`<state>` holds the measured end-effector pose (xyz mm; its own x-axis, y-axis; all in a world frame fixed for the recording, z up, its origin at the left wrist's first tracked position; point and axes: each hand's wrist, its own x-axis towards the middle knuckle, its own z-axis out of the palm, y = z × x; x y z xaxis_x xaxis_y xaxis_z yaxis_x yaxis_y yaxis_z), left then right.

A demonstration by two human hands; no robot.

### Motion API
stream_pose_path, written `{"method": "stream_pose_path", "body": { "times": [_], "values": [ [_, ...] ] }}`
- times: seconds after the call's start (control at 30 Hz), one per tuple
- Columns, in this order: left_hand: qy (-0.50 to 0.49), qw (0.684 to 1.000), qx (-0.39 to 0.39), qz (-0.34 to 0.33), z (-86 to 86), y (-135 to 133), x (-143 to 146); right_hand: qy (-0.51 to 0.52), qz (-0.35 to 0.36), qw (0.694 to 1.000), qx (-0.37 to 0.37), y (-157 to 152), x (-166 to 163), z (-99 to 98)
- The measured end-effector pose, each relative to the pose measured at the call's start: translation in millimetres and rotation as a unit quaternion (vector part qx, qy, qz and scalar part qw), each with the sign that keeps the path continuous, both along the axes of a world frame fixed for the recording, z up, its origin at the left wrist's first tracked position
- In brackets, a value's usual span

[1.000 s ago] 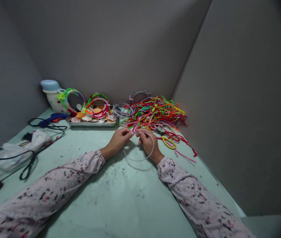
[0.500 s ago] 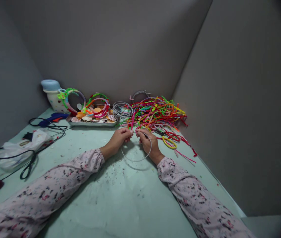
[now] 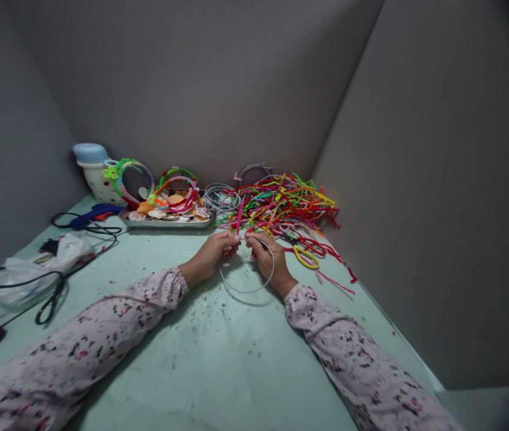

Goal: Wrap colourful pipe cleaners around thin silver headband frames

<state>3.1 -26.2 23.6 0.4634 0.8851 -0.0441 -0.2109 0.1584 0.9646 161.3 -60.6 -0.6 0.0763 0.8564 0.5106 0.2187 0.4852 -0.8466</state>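
Observation:
My left hand (image 3: 216, 254) is closed in a pinch, with a bright pink pipe cleaner (image 3: 239, 218) sticking up from its fingertips. Close beside it, my right hand (image 3: 269, 257) grips a thin grey wire hoop (image 3: 246, 292) whose lower curve hangs just over the table between both hands. A small bit of pink shows at the right fingertips; I cannot tell whether it is the same pipe cleaner. The left fingers partly hide the hoop's other side. Behind the hands lies a tangled heap of coloured pipe cleaners (image 3: 281, 203).
A metal tray (image 3: 169, 225) of shells and fuzzy-wrapped hoops stands at the back, beside coiled wire hoops (image 3: 222, 197). Yellow-handled scissors (image 3: 306, 257) lie right of my right hand. Leftward are a bottle (image 3: 97, 173), a black cable (image 3: 60, 287) and a plastic bag (image 3: 25, 275).
Almost nothing differs. Both hands keep their pinch on the pipe cleaner and the hoop, with only a very slight leftward shift of the left hand.

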Motion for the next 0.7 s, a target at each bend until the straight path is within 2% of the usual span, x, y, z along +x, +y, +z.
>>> {"method": "stream_pose_path", "body": {
  "times": [0.2, 0.7],
  "values": [
    [-0.028, 0.999, -0.029, -0.018, -1.8, 2.2, -0.5, -0.006, -0.008, 1.0, -0.002, 0.3, -0.6, -0.1],
    [-0.063, 0.995, -0.081, -0.012, 1.3, 2.4, -1.1, -0.012, 0.002, 1.0, 0.004, -2.5, -1.7, 2.4]
  ]
}}
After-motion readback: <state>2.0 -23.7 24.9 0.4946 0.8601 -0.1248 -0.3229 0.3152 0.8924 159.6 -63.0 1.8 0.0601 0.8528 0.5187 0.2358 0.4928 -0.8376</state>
